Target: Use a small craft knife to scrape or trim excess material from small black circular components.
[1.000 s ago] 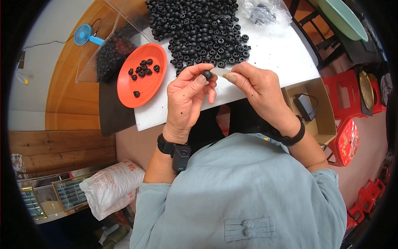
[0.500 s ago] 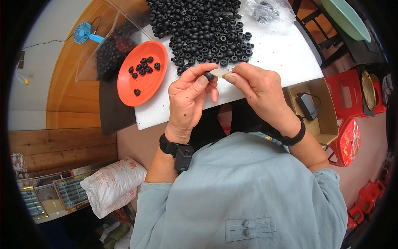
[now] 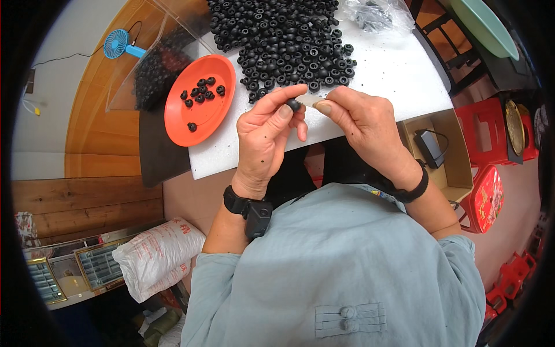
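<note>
A small, glossy black, rounded piece that looks like rubber or plastic [image 3: 293, 105] sits at the tip of the bare left hand [image 3: 260, 130], pinched between thumb and bent fingers while the index finger stretches out above it. Just right of those fingertips is a thin, pale, flat strip like a small blade [image 3: 308, 100], its rear end gripped between thumb and curled index finger of the bare right hand [image 3: 365, 118]. Its front end points at the piece; whether they touch is too small to tell. Compared with a moment ago, little differs: both grips are the same, the whole view has slid slightly, and the strip looks narrower, as if turned more edge-on. No piece has been added to the plate, so work on this one appears unfinished. Directly beyond the fingers, a broad heap of similar black rounded pieces [image 3: 289, 49] covers part of a white, foam-like slab [image 3: 399, 78]. Left of the left fingers, a shallow orange plastic plate [image 3: 211, 118] holds a loose cluster of small black pieces [image 3: 200, 91] and one set apart. Far beyond the right fingers lies a crumpled clear plastic bag [image 3: 387, 17]; to their right, an open brown cardboard box [image 3: 457, 176] contains a black power adapter [image 3: 428, 147].
</note>
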Available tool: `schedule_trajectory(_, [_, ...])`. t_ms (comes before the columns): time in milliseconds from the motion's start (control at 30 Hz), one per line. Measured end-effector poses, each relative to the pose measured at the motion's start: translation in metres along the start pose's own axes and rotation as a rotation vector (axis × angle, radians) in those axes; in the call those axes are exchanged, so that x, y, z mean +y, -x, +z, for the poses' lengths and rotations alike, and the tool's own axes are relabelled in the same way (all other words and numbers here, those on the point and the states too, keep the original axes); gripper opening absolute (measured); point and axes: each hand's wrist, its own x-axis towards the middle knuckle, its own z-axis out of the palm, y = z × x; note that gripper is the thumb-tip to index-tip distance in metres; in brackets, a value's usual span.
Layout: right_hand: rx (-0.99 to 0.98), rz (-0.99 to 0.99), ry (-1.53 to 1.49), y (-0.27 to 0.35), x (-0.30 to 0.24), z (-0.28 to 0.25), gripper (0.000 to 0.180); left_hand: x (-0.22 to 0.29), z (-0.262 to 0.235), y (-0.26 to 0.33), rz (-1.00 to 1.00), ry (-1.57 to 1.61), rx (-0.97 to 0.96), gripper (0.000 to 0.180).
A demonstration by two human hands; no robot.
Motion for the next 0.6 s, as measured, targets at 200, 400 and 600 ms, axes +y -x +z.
schedule_trajectory(200, [-0.010, 0.007, -0.006, -0.0001, 0.0001, -0.0003, 0.030, 0.0000, 0.0001, -0.0007, -0.008, -0.006, 0.001, 0.031])
schedule_trajectory(400, [-0.005, -0.010, -0.016, 0.0000, 0.0011, 0.0003, 0.030, 0.0009, 0.0023, 0.0001, -0.010, -0.016, 0.013, 0.030])
schedule_trajectory(600, [-0.009, -0.027, 0.006, 0.0005, 0.0007, -0.0003, 0.030, 0.0012, 0.0041, 0.0011, -0.002, -0.029, 0.008, 0.030])
